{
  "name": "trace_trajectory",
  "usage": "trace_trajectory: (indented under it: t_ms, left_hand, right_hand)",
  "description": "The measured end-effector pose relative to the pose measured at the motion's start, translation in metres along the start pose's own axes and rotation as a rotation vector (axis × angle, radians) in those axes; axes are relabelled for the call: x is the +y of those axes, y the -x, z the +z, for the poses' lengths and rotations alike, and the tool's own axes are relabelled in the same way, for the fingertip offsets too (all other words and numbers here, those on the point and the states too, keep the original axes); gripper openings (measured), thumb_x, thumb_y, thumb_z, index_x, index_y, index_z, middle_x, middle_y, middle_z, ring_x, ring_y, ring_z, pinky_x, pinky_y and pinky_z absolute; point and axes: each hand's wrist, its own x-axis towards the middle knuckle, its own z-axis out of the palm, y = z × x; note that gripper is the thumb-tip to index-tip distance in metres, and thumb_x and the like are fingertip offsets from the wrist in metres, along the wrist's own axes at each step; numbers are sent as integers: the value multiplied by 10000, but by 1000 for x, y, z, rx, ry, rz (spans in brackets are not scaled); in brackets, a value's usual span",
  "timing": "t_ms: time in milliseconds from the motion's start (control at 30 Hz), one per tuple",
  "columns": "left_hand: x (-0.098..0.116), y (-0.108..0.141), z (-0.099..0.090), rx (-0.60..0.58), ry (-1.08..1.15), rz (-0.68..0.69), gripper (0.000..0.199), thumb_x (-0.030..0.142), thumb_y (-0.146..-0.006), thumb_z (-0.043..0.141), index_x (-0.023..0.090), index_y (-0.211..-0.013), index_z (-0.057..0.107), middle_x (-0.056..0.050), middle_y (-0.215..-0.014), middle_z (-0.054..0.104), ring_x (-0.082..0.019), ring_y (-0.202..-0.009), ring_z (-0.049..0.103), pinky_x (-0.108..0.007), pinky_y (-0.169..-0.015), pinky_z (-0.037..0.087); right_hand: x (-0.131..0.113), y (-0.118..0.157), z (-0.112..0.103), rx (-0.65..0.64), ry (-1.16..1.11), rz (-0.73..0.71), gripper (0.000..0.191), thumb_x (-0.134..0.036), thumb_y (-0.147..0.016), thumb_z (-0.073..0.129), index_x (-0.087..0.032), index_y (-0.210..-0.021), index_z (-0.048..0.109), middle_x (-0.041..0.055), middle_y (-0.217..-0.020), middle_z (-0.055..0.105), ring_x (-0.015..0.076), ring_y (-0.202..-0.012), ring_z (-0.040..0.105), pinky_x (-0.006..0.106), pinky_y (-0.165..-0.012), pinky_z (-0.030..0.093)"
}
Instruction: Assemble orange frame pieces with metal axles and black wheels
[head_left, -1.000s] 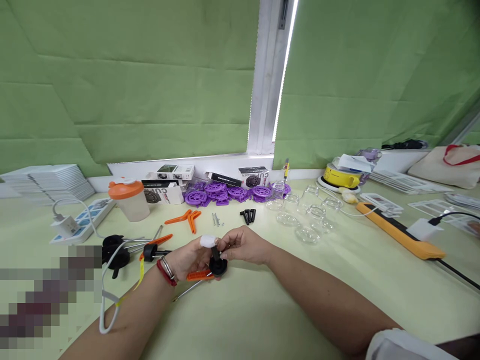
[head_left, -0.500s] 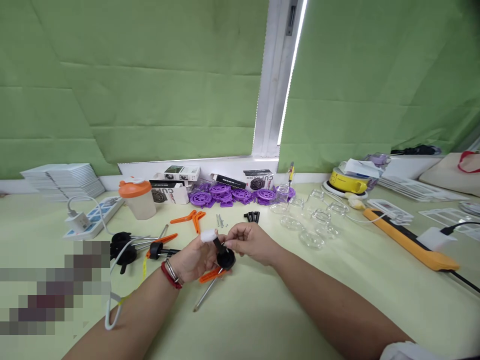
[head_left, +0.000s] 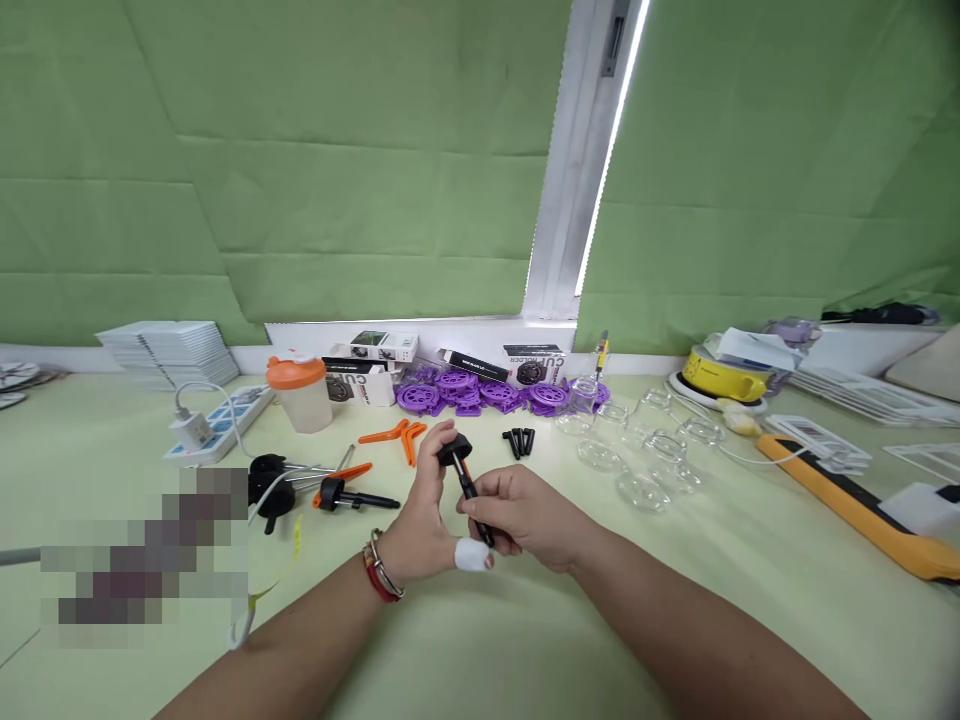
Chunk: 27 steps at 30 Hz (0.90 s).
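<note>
Both hands meet around a black part with a round cap and a straight stem (head_left: pixel 466 484), held tilted above the table with its cap upper left. My left hand (head_left: pixel 420 525) curls its fingers against the cap. Its thumb, wrapped in white tape, reaches out near the stem's lower end. My right hand (head_left: pixel 525 512) is closed round the lower stem, thumb on top. A bit of orange shows beside the stem; the rest is hidden by the fingers. To the left lies a similar black part (head_left: pixel 337 495). Orange V-shaped pieces (head_left: pixel 411 440) and small black pieces (head_left: pixel 519 442) lie beyond the hands.
Purple wheel-like pieces (head_left: pixel 480 393) are piled at the back beside printed boxes (head_left: pixel 360 383). Clear glass-like vessels (head_left: pixel 643 490) stand right of my hands. At left are an orange-lidded cup (head_left: pixel 300 395) and a power strip (head_left: pixel 225 430); at right, a long orange-and-black bar (head_left: pixel 847 500).
The black part has turned over: its cap was low and is now at the top. My right hand has moved from beside it onto the stem. The view has shifted left.
</note>
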Motion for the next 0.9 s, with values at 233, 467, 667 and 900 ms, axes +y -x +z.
trace_trajectory:
  t_ms: [233, 467, 667, 900]
  left_hand:
    - [6, -6, -6, 234, -126, -362, 534, 351, -825, 532, 244, -1297, 307, -99, -1201, 495, -180, -934, 572, -356, -817, 476]
    - [-11, -12, -23, 115, -585, -372, 429, 355, -816, 496, 203, -1217, 508, -69, -1157, 596, -212, -1053, 553, -341, -909, 431]
    - [-2, -23, -54, 76, -1097, -527, 416, 275, -831, 365, 193, -1218, 493, -117, -1093, 577, -246, -939, 599, -367, -797, 462]
    - [-22, -19, -92, -169, -1466, -844, 330, 197, -775, 368, 114, -1037, 551, -179, -944, 631, -328, -909, 599, -420, -758, 409]
  right_hand:
    - [14, -12, -6, 228, 1026, -244, 155, -219, -866, 420, -161, -800, 548, 47, -746, 611, 138, -649, 518, 251, -566, 284]
    - [30, -26, -2, 179, 1237, -228, 225, -228, -915, 363, -152, -982, 565, 76, -856, 643, 179, -754, 583, 268, -623, 337]
    - [40, -32, -3, 245, 1096, -252, 374, -344, -943, 339, -151, -1212, 514, 106, -1022, 645, 210, -956, 582, 289, -775, 400]
    - [49, -34, -10, 214, 1093, -198, 353, -324, -917, 378, -164, -1181, 549, 105, -1009, 641, 222, -937, 583, 313, -775, 407]
